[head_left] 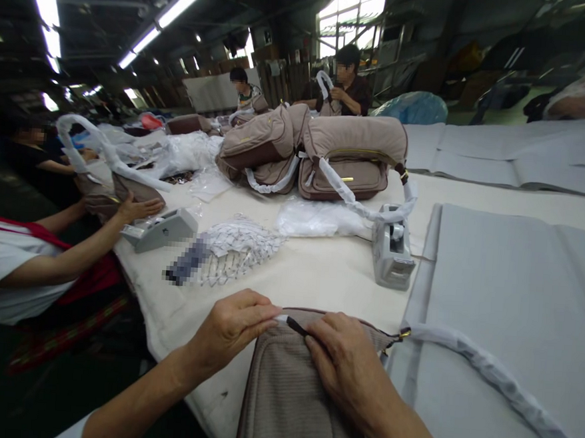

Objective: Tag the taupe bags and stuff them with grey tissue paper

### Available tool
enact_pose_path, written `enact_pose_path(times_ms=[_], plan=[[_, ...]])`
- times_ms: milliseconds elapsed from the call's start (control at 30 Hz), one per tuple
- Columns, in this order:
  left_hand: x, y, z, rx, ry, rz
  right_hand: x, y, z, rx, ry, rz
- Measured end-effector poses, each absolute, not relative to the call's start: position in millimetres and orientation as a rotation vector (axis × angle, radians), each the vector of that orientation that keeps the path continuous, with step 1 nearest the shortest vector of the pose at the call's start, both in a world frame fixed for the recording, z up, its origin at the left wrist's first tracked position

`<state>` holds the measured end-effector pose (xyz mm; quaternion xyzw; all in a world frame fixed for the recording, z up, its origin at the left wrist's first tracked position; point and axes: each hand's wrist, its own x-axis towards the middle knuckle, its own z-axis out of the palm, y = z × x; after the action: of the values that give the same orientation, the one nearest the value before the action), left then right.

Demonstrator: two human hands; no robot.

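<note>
both hands at the top edge of the taupe bag

head view: the taupe bag (284, 398) lies at the near edge of the table (319, 274), just below the camera. the left hand (232, 328) pinches its top edge with narrowed fingers. the right hand (345, 363) curls over the dark zip pull (296, 325), seemingly gripping it. in my judgement the left pinch works best close to the pull, holding the seam taut. the wrapped strap (492, 376) trails off to the right.
</note>
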<state>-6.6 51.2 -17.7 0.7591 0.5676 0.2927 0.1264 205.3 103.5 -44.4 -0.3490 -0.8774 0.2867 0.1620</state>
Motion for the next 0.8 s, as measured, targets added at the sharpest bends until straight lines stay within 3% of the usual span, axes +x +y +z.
enact_pose_path(times_ms=[167, 367, 500, 633, 800], plan=[[4, 64, -12, 2.419, 1.446, 0.741, 201, 102, -45, -0.959, -2.551, 0.706], [16, 71, -8, 2.057, 1.498, 0.526, 208, 107, -54, -0.954, -2.018, 1.258], [24, 77, -4, 1.947, 1.516, 0.431, 208, 108, -58, -0.987, -1.823, 1.402], [34, 84, 1, 2.046, 1.523, 0.312, 203, 107, -58, -1.045, -1.798, 1.363], [37, 89, 1, 1.881, 1.545, 0.448, 203, 110, -57, -0.919, -1.908, 1.344]])
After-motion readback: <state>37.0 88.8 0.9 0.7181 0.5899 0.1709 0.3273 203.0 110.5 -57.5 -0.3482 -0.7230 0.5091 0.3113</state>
